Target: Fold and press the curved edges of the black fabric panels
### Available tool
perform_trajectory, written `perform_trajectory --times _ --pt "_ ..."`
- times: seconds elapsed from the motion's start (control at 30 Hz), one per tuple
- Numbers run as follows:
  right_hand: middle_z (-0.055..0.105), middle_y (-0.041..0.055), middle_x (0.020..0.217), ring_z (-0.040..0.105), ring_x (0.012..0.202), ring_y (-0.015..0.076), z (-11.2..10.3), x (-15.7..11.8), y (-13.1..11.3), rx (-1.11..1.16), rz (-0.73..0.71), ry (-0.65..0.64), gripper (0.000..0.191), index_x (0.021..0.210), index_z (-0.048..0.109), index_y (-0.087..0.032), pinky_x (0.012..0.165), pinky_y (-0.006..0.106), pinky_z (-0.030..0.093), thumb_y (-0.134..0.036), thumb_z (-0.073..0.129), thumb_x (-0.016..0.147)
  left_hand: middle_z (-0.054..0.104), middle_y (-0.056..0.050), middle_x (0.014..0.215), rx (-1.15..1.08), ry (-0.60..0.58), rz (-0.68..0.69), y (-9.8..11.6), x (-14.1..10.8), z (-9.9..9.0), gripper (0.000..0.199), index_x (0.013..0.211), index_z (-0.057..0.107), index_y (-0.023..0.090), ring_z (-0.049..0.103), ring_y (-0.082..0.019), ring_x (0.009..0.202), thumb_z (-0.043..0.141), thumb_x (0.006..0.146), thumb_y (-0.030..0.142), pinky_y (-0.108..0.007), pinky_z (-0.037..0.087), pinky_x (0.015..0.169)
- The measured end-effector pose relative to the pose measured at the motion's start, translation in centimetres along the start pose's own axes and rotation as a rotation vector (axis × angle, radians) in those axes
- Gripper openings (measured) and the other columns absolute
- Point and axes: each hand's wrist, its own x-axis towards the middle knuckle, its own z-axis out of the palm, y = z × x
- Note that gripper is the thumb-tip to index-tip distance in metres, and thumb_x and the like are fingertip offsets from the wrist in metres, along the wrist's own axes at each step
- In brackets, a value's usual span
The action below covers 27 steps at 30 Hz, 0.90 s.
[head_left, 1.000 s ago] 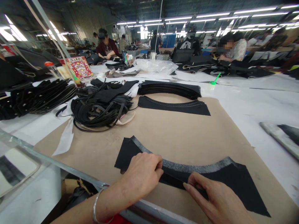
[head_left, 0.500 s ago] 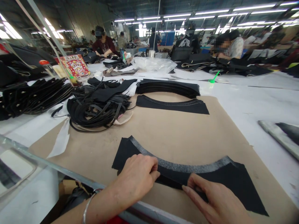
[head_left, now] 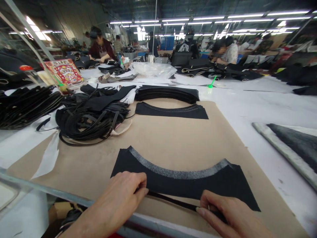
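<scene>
A narrow black strip (head_left: 174, 200) runs between my hands, just in front of a flat black curved panel (head_left: 170, 185). My left hand (head_left: 130, 190) pinches the strip's left part, its back over the panel's lower left edge. At the other side, my right hand (head_left: 220, 211) is closed on the strip between thumb and bent fingers, close to the panel's lower edge. The panel lies on brown paper, and its concave upper edge carries a grey speckled band. Part of the strip is hidden under my right hand.
A tangled bundle of black strips (head_left: 91, 115) lies at left on the brown paper (head_left: 163, 138). Farther back are a single curved black piece (head_left: 170, 111) and a stack of black pieces (head_left: 165, 93). A board with a dark surface (head_left: 292, 145) sits at right. People work behind.
My hands have drawn the strip toward me, off the panel's lower edge, and its middle now shows. The view has shifted, so the table things appear farther left.
</scene>
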Motion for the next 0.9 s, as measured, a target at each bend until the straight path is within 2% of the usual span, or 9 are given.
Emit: perform_trajectory --times 0.17,0.27,0.53,0.73,0.9 --pt "0.063 0.0009 0.068 0.06 0.064 0.017 -0.7 -0.5 0.6 0.033 0.026 0.025 0.031 0.07 0.053 -0.024 0.054 0.023 0.039 -0.043 0.038 0.089 0.069 0.0 0.074 0.016 -0.053 0.06 1.1 0.1 0.0 0.02 0.071 0.064 0.024 0.063 -0.019 0.074 0.048 0.084 0.024 -0.025 0.036 0.064" --pt "0.062 0.0005 0.068 0.059 0.063 0.0163 -0.6 -0.6 1.0 0.039 0.017 0.023 0.032 0.069 0.053 -0.023 0.054 0.023 0.038 -0.042 0.038 0.09 0.069 0.0 0.077 0.055 -0.03 0.074 1.5 0.0 0.4 0.022 0.073 0.063 0.024 0.063 -0.019 0.077 0.046 0.086 0.023 -0.027 0.037 0.067" --pt "0.061 -0.0014 0.068 0.056 0.063 0.0142 -0.5 -0.2 1.5 0.046 -0.005 -0.003 0.03 0.07 0.052 -0.023 0.053 0.021 0.035 -0.04 0.04 0.091 0.071 0.0 0.082 -0.028 -0.063 0.087 2.4 0.2 1.7 0.017 0.09 0.065 0.027 0.065 -0.02 0.079 0.049 0.084 0.024 -0.027 0.039 0.067" --pt "0.061 -0.0011 0.069 0.056 0.063 0.0142 -0.4 0.1 1.5 0.08 -0.027 0.009 0.027 0.072 0.054 -0.022 0.052 0.022 0.034 -0.038 0.043 0.091 0.072 0.001 0.08 -0.089 -0.062 0.124 4.4 0.8 2.5 0.018 0.081 0.067 0.025 0.064 -0.018 0.078 0.049 0.084 0.026 -0.026 0.038 0.066" --pt "0.059 -0.0002 0.066 0.054 0.061 0.0152 -0.8 -0.5 2.5 0.078 -0.015 0.008 0.034 0.068 0.052 -0.022 0.052 0.023 0.033 -0.045 0.041 0.091 0.07 0.001 0.073 -0.082 0.009 0.124 4.6 1.5 3.0 0.018 0.074 0.066 0.023 0.062 -0.016 0.07 0.049 0.082 0.023 -0.026 0.034 0.06"
